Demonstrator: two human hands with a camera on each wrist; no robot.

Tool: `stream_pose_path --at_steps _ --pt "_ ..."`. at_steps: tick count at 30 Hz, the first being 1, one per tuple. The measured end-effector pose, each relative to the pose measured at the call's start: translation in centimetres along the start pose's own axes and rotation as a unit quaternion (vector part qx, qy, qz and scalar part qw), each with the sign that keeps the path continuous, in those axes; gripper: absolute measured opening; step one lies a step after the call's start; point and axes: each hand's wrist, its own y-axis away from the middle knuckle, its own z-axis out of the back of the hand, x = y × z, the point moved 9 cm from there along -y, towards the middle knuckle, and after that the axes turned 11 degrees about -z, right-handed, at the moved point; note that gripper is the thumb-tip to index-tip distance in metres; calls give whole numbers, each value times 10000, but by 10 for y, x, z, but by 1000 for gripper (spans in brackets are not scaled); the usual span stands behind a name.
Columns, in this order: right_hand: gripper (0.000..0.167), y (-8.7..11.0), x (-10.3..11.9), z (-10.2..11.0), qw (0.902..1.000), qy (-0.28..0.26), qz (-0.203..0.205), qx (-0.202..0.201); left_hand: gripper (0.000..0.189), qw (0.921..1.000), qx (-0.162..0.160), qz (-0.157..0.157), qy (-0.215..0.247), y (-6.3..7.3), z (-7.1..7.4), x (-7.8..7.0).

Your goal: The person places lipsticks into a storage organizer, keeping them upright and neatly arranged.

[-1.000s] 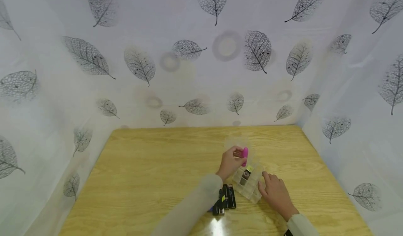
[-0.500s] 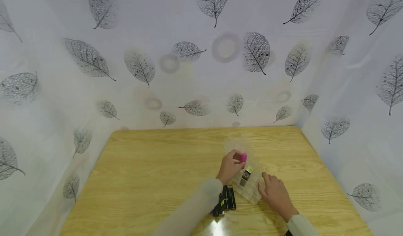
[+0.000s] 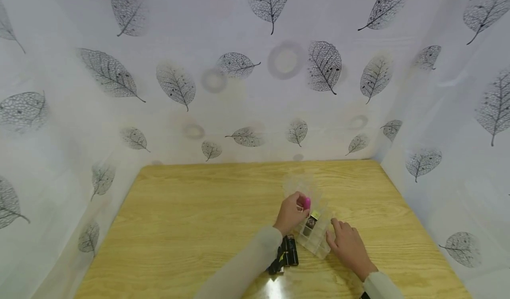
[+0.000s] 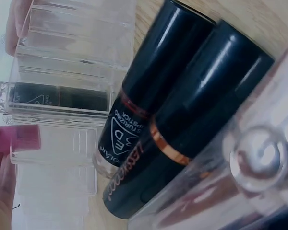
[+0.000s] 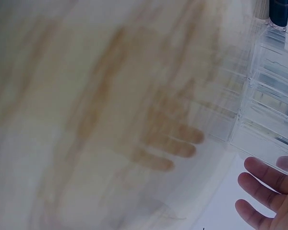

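My left hand (image 3: 291,212) pinches a pink lipstick tube (image 3: 306,203) between thumb and fingers, at the far part of a clear compartment organizer (image 3: 316,241). In the left wrist view the pink lipstick tube (image 4: 21,138) overlaps a compartment's open end. The neighbouring compartment holds a black lipstick (image 4: 62,98). My right hand (image 3: 350,248) rests at the organizer's right side, fingertips right at its edge. In the right wrist view several fingers (image 5: 261,189) extend loosely beside the clear wall.
Several black lipstick tubes (image 3: 292,250) lie on the wooden table (image 3: 191,215) left of the organizer, partly behind the left sleeve. Two of them (image 4: 149,86) show close up in the left wrist view. A leaf-patterned white curtain (image 3: 247,99) encloses the table's back and sides.
My left hand has lowered the pink lipstick tube slightly toward the organizer and nearer to me. The tube shows less of its length now. The right hand stays in place.
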Motion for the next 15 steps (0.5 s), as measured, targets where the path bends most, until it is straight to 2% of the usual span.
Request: stream_pose_path --at_steps 7,15 --pt "35 -1 -1 -1 10000 -44 -10 -1 12 9995 89 -167 -236 -2 2 -6" --pt "34 1 0 0 10000 -36 8 -27 14 9990 236 -266 -256 1 2 -6"
